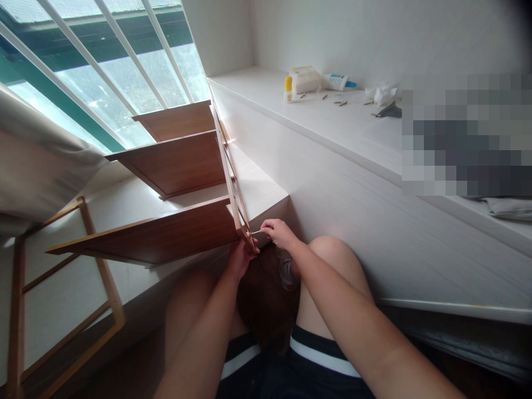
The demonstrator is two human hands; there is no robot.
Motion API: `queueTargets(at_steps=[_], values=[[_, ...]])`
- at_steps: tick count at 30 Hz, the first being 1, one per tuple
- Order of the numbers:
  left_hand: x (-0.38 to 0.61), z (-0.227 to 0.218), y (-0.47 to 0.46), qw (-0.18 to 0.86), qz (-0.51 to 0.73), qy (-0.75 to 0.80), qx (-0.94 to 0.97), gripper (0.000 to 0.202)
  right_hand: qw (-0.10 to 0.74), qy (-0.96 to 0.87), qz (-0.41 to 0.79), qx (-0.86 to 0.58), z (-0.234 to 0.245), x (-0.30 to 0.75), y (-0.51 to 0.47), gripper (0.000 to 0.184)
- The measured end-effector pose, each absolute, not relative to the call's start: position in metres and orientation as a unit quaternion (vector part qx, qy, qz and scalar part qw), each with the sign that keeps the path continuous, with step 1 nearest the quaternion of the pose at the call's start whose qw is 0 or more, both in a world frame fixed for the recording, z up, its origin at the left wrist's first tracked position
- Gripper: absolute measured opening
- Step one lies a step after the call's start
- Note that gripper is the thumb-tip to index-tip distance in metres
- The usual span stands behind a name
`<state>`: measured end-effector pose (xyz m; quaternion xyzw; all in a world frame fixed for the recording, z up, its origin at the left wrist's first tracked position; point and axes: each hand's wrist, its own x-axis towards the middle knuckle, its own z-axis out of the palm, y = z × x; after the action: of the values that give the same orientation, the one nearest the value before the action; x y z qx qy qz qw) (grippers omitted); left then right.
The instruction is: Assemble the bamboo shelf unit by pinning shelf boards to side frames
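Note:
A wooden shelf unit lies on its side, with brown shelf boards (166, 235) jutting left from a light wooden side frame (233, 183). My left hand (241, 257) grips the lower end of that frame from below, fingers closed round it. My right hand (277, 231) is pinched shut on a thin metal tool (260, 231), small and hard to name, whose tip points at the frame's lower corner. Both forearms reach forward over my bent knees.
A second loose wooden side frame (100, 288) leans at the lower left. A white ledge (332, 133) on the right carries several screws (338, 102), a glue tube (338, 82), a white box (305, 80) and crumpled paper. A barred window (103, 66) is behind.

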<state>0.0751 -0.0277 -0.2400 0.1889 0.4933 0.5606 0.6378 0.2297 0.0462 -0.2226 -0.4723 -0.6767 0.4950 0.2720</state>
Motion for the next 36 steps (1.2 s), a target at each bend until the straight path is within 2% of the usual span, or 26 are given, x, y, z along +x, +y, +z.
queueTargets(at_steps=[22,28,36], values=[[0.075,-0.233,-0.029,0.643,0.550,0.494,0.200,0.031,0.271,-0.679,0.484,-0.481,-0.223,0.227,0.046,0.015],[0.075,-0.236,-0.028,0.644,0.547,0.496,0.198,0.028,0.259,-0.676,0.523,-0.450,-0.216,0.221,0.038,0.024],[0.074,-0.239,-0.027,0.646,0.550,0.492,0.193,0.029,0.274,-0.675,0.507,-0.460,-0.218,0.225,0.041,0.018]])
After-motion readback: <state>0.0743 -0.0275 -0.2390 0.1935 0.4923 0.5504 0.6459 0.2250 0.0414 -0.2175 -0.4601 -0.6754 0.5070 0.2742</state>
